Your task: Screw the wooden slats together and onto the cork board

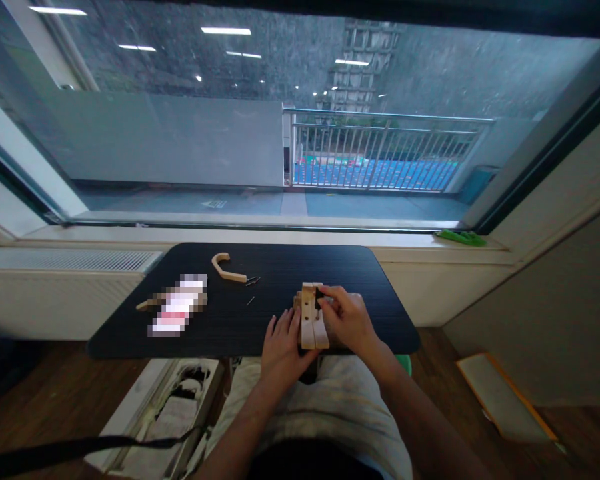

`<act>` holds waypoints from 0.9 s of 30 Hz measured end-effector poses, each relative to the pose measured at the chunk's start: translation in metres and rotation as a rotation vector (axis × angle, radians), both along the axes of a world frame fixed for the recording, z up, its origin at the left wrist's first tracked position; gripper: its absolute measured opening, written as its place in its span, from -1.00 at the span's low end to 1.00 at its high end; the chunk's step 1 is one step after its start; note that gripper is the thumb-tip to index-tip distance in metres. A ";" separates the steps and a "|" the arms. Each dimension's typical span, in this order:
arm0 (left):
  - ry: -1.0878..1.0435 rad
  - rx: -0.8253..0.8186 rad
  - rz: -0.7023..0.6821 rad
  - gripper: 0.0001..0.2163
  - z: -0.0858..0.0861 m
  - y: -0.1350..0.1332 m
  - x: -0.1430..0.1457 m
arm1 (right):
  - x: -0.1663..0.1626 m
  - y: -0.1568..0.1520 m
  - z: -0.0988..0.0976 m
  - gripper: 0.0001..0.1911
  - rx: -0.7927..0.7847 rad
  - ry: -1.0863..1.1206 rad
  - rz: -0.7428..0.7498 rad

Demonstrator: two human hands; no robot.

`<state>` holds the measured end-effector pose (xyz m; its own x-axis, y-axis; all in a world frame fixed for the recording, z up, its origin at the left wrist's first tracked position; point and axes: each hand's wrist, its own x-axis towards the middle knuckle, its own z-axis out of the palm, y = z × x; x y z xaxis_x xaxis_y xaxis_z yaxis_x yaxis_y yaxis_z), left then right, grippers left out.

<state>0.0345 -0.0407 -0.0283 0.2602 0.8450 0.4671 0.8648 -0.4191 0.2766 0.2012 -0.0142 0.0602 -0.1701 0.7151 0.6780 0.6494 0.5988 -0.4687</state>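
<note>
A pale wooden assembly (311, 313) of two parallel slats with small holes stands on the black table (260, 320), near its front edge. My left hand (281, 343) rests against the assembly's left side with fingers stretched out. My right hand (347, 319) is closed in a pinch at the top right of the assembly, on a small dark thing I cannot make out. A curved wooden hook piece (227, 267) lies further back on the table, and a few small dark screws (253, 282) lie beside it.
A blurred white and red package (179, 305) lies on the table's left, over a wooden stick (147, 304). A window sill with a green object (461, 237) runs behind. An open box (175, 413) sits on the floor at left, a flat board (505, 400) at right.
</note>
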 end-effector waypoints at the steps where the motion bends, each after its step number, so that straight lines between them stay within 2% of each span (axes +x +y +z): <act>1: 0.003 0.003 -0.001 -0.22 0.000 0.000 0.000 | 0.000 0.000 0.000 -0.79 -0.001 -0.004 0.002; 18: 0.012 -0.019 0.000 -0.24 0.002 -0.001 0.000 | -0.004 -0.006 0.002 -0.78 0.076 -0.060 -0.114; 27: 0.005 -0.026 -0.004 -0.25 0.002 -0.001 0.000 | -0.003 -0.008 -0.001 -0.79 0.213 -0.126 -0.242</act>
<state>0.0349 -0.0412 -0.0259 0.2654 0.8559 0.4439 0.8645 -0.4151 0.2835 0.1978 -0.0219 0.0588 -0.1048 0.5898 0.8008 0.8294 0.4961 -0.2569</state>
